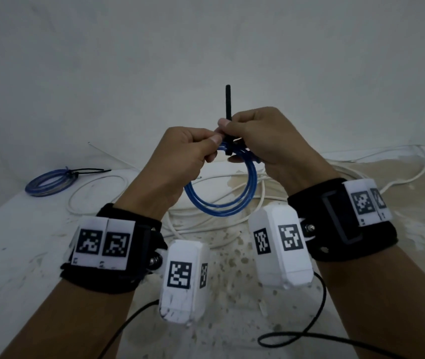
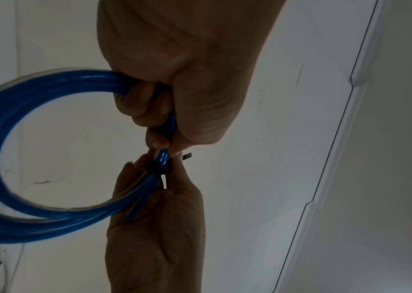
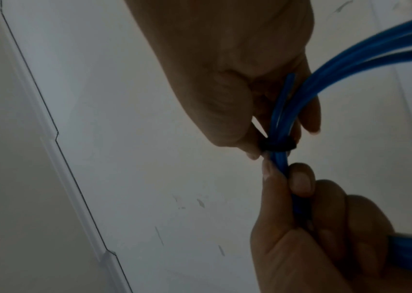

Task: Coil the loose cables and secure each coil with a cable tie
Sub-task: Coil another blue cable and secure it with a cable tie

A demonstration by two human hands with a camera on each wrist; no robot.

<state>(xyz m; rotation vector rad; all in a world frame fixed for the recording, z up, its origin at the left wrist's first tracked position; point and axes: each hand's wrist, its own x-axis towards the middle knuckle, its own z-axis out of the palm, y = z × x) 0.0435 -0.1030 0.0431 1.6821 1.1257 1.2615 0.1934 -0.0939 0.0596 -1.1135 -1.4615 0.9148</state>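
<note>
I hold a blue cable coil (image 1: 221, 198) up over the table with both hands. My left hand (image 1: 212, 149) grips the coil's top strands in a fist. My right hand (image 1: 229, 130) pinches a black cable tie (image 1: 228, 104) whose tail stands straight up above the fingers. In the left wrist view the tie's band (image 2: 157, 168) wraps the blue coil (image 2: 11, 228) between the two hands. The right wrist view shows the same band (image 3: 277, 145) snug round the strands of the coil (image 3: 362, 45), just above my left thumb.
A second blue coil (image 1: 48, 182), bound with a black tie, lies at the table's far left. Loose white cables (image 1: 206, 221) sprawl across the stained white table (image 1: 25, 268) under my hands. Black cords (image 1: 310, 332) trail from the wrist cameras. A wall stands close behind.
</note>
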